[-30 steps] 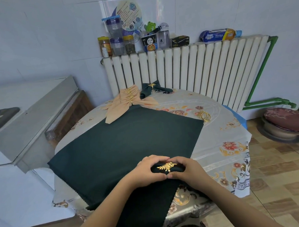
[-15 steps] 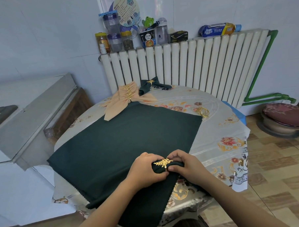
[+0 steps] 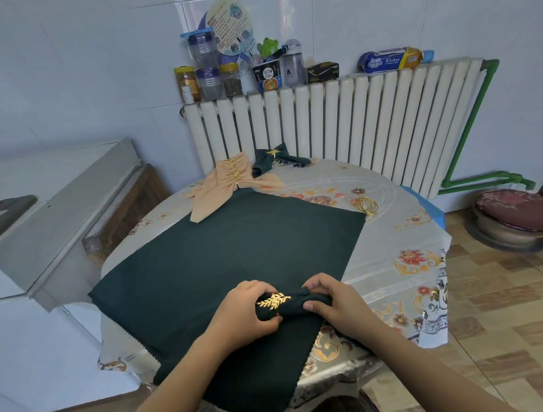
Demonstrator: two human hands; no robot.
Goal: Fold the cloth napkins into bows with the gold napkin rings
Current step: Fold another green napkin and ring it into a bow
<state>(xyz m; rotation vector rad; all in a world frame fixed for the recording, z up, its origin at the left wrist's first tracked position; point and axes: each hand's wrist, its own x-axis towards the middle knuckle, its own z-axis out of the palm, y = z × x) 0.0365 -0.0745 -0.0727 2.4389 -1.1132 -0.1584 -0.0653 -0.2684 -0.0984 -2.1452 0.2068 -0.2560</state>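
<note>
Both hands grip the bunched dark green napkin (image 3: 295, 307) at the counter's (image 3: 400, 262) near edge: left hand (image 3: 242, 313) at the gold ring (image 3: 273, 300), right hand (image 3: 330, 303) beside it; soft, limp cloth, best pinched close to the rigid ring

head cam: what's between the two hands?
Head view: the gathered dark green napkin with the gold leaf ring, gripped by left hand and right hand.

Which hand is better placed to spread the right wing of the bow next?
Probably the right hand: it already pinches the napkin right of the ring, while the left hand grips at the ring.
</note>
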